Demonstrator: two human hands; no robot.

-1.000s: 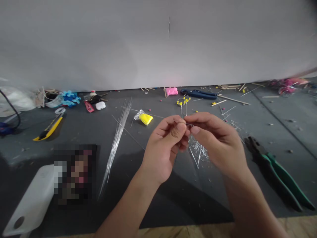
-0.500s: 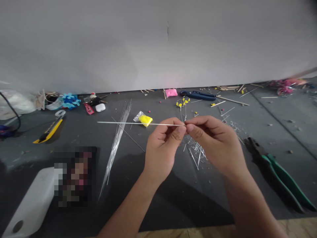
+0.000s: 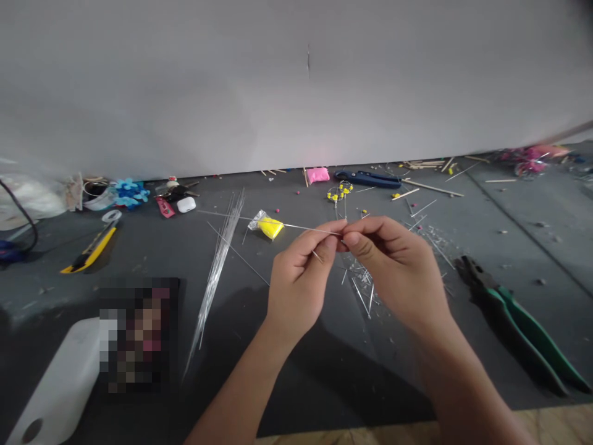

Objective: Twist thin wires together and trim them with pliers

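Metal wire (image 3: pixel 301 228): frame centre, visible length bare of beads.
Left hand (image 3: pixel 299 278): fingertips pinching the wire.
Right hand (image 3: pixel 401 272): pinching it just beside the left.
Yellow-beaded wire piece (image 3: pixel 345 190): upper centre, apparently formed.
Wire bundle (image 3: pixel 217 262): centre-left, straight, apparently unworked.

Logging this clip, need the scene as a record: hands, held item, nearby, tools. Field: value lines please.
left hand: pinches a thin wire between thumb and finger
right hand: fingertips meet the left's at the wire
wire: reaches leftward, crossing over the yellow packet in view; its other end is hidden by fingers
left of packet: wire bundle
right: pliers
far left: yellow knife
beyond hands: pink packet
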